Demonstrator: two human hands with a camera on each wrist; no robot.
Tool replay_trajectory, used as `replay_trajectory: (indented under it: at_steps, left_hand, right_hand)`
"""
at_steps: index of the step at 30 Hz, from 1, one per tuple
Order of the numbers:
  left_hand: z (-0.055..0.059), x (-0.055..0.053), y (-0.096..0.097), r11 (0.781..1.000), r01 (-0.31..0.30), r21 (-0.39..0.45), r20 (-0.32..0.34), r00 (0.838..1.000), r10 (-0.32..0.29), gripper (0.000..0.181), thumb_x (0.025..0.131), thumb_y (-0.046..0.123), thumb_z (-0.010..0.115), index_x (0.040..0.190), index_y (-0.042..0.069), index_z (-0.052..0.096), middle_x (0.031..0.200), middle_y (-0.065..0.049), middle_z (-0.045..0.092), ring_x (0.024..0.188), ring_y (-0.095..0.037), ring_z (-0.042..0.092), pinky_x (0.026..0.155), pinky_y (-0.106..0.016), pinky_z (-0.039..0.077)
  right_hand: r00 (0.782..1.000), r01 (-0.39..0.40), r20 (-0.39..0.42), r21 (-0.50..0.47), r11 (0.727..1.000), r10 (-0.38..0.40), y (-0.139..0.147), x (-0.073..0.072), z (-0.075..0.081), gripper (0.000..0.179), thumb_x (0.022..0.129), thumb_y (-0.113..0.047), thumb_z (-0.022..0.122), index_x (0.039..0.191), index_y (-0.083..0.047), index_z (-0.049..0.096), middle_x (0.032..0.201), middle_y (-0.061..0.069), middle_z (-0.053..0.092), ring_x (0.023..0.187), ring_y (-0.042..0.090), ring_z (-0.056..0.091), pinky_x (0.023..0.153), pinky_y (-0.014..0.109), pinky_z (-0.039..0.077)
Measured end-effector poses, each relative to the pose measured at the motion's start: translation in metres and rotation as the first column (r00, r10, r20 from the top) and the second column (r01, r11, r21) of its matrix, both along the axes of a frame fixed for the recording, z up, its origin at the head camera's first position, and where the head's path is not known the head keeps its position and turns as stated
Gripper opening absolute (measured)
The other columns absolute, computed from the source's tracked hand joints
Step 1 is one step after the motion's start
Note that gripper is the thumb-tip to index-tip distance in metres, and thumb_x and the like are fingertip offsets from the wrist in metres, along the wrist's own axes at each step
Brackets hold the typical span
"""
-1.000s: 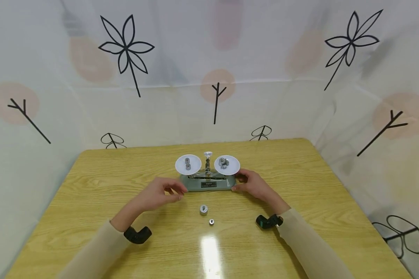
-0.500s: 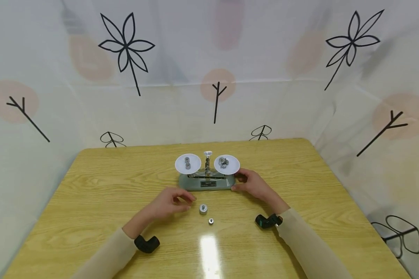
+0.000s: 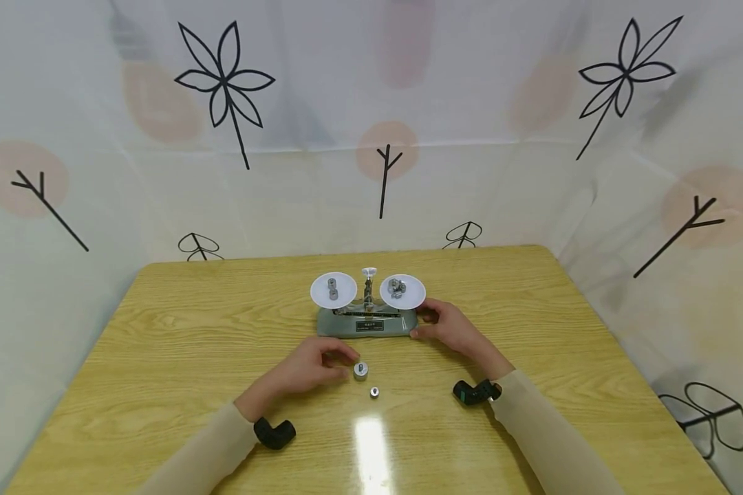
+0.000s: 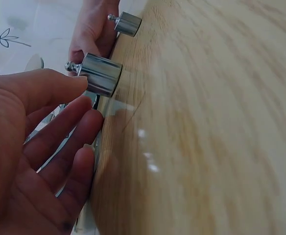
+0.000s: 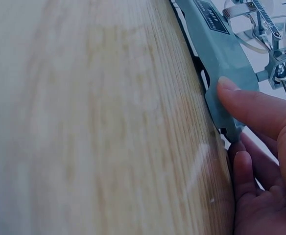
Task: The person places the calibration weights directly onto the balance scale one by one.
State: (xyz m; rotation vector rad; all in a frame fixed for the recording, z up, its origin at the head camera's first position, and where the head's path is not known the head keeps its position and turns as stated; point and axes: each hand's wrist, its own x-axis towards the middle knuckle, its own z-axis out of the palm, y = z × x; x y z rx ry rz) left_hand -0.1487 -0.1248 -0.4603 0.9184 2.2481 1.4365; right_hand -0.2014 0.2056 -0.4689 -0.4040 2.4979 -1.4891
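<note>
A grey-green balance scale with two white pans stands at the middle of the table. My right hand holds the right end of its base. In the right wrist view the thumb lies on the base's front, with the other fingers curled at its end. In front of the scale, a larger cylindrical metal weight stands upright with its knob on top. A smaller weight is a little nearer. My left hand is just left of the larger weight, fingers loosely bent, thumb tip overlapping the weight in the left wrist view.
Two weights sit on the left pan. Several small weights cluster on the right pan. The wood-grain table is backed by a white cloth with printed plants.
My left hand has moved right and nearer, from beside the scale's left end to the larger weight. The right hand has stayed on the scale's base.
</note>
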Motion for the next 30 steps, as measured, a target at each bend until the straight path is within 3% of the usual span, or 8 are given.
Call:
replay_trajectory:
  at_steps: [6, 12, 30]
  left_hand:
    - [-0.002, 0.000, 0.006, 1.000, 0.014, -0.002, 0.023, 1.000, -0.014, 0.025, 0.088, 0.003, 0.074, 0.111, 0.013, 0.074, 0.106, 0.002, 0.071, 0.099, -0.016, 0.066, 0.083, -0.028, 0.053]
    - [0.003, 0.003, 0.012, 0.999, 0.022, -0.025, 0.034, 0.999, -0.021, 0.025, 0.088, 0.003, 0.073, 0.110, 0.015, 0.073, 0.106, 0.006, 0.069, 0.099, -0.015, 0.065, 0.084, -0.029, 0.052]
    - [0.001, 0.001, 0.020, 0.999, 0.020, -0.047, -0.042, 0.999, -0.022, 0.021, 0.082, 0.006, 0.081, 0.099, 0.013, 0.071, 0.093, 0.007, 0.067, 0.088, -0.012, 0.063, 0.078, -0.027, 0.052]
  right_hand:
    - [1.000, -0.003, -0.011, 0.004, 1.000, 0.003, 0.001, 0.001, 0.000, 0.059, 0.080, -0.015, 0.085, 0.132, -0.001, 0.060, 0.129, 0.015, 0.061, 0.115, 0.030, 0.056, 0.101, 0.048, 0.045]
    - [1.000, -0.002, -0.016, 0.010, 1.000, 0.002, 0.001, -0.001, -0.002, 0.058, 0.082, -0.011, 0.083, 0.132, 0.002, 0.058, 0.130, 0.018, 0.060, 0.116, 0.032, 0.056, 0.101, 0.049, 0.044]
    - [1.000, 0.000, -0.020, 0.004, 1.000, 0.000, 0.001, 0.001, 0.001, 0.061, 0.080, -0.013, 0.085, 0.133, 0.000, 0.059, 0.129, 0.016, 0.061, 0.116, 0.030, 0.056, 0.101, 0.048, 0.045]
